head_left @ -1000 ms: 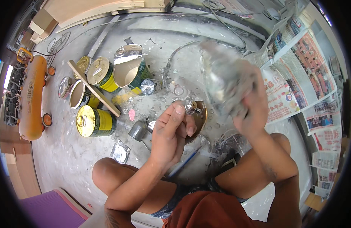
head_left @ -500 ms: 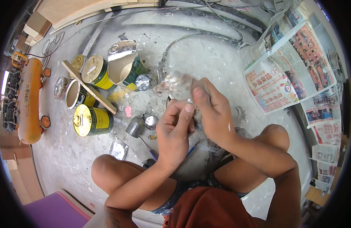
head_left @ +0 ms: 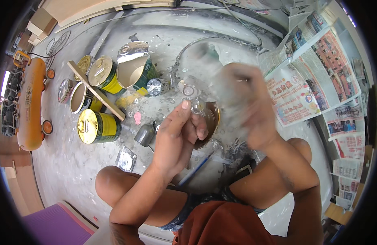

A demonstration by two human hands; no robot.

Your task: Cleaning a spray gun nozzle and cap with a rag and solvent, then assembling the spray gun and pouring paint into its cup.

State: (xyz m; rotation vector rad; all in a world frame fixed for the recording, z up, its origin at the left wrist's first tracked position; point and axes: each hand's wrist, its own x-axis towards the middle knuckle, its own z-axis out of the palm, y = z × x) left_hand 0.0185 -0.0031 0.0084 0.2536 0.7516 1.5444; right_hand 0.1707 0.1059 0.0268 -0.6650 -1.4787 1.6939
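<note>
My left hand (head_left: 176,134) is closed, with thumb and fingers pinching a small shiny round part (head_left: 197,107) with a ring-shaped end. To its right, my right hand (head_left: 258,110) is smeared by motion; it grips a greyish, crumpled rag (head_left: 229,87) whose loose end swings out forward. Behind my left fingers a round vessel with an amber rim (head_left: 215,126) stands on the floor, partly hidden. Just beyond the pinched part lies a small clear piece with a round centre (head_left: 189,90). A brush with a blue handle (head_left: 196,167) lies below my hands.
Several paint cans (head_left: 99,126) stand at the left, a wooden stick (head_left: 96,90) across them. A grey metal cup (head_left: 145,134) lies near my left wrist. An orange air compressor (head_left: 31,106) is at far left, newspaper sheets (head_left: 298,85) hang at right. A hose (head_left: 184,51) runs beyond.
My hands have moved apart: the right swings right with the rag, off the small part. My left hand has shifted slightly left, and the amber-rimmed vessel now shows.
</note>
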